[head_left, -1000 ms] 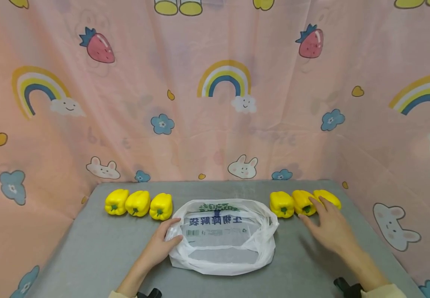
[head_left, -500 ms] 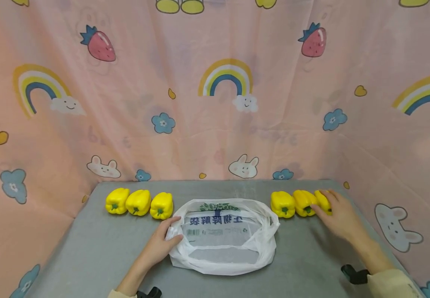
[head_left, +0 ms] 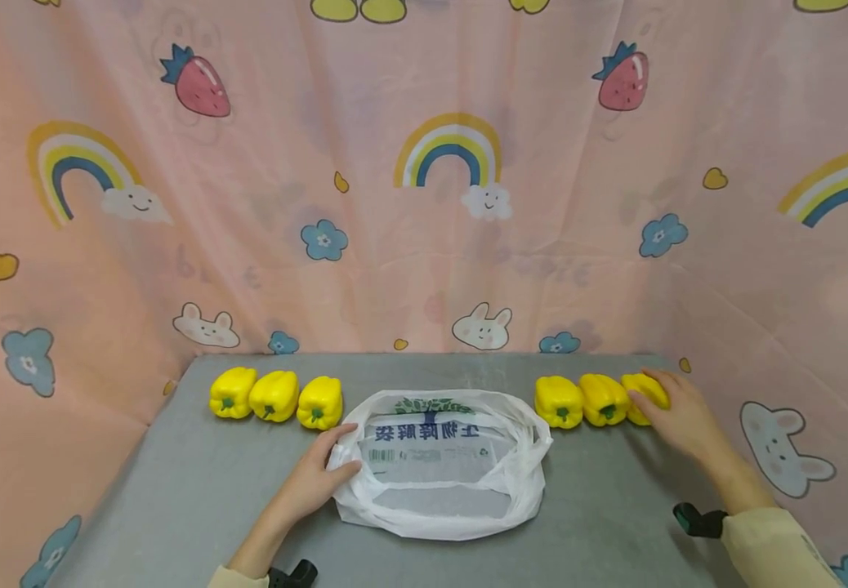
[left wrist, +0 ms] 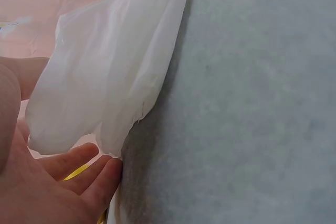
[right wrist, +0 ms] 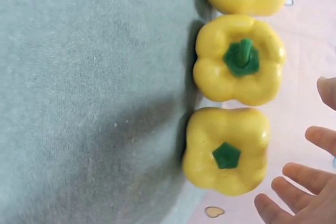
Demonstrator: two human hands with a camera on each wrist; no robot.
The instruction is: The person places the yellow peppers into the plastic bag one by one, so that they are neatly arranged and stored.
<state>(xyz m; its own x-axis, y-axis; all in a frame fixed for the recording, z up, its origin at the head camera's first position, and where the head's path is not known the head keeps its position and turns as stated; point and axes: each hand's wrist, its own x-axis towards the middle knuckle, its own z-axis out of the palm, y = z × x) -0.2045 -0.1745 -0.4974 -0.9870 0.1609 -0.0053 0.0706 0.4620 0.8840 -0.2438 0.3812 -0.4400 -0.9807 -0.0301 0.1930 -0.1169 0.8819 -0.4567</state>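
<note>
Peppers sit in two rows of three along the far side of a grey table, with a white plastic bag lying between and slightly nearer to you, its mouth spread wide and facing up. Your left hand rests at the bag's left edge with thumb and fingers curled onto the rim, which appears to keep the thin plastic pinned and the opening spread. Your right hand lies at the far right, fingers draped over the rightmost yellow pepper. The wrist view shows the fingers spread and relaxed beside it, so you cannot tell whether a firm grasp has formed.

Just left of that pepper, touching in a line, are a second right-side pepper and a third right-side pepper, green stems toward you. The left trio of peppers lies well apart from both hands. A pink curtain printed with rainbows, strawberries and rabbits hangs close behind and beside the table. Between the right hand and the bag, the two neighbouring peppers and the bag's raised right rim lie in the path.
</note>
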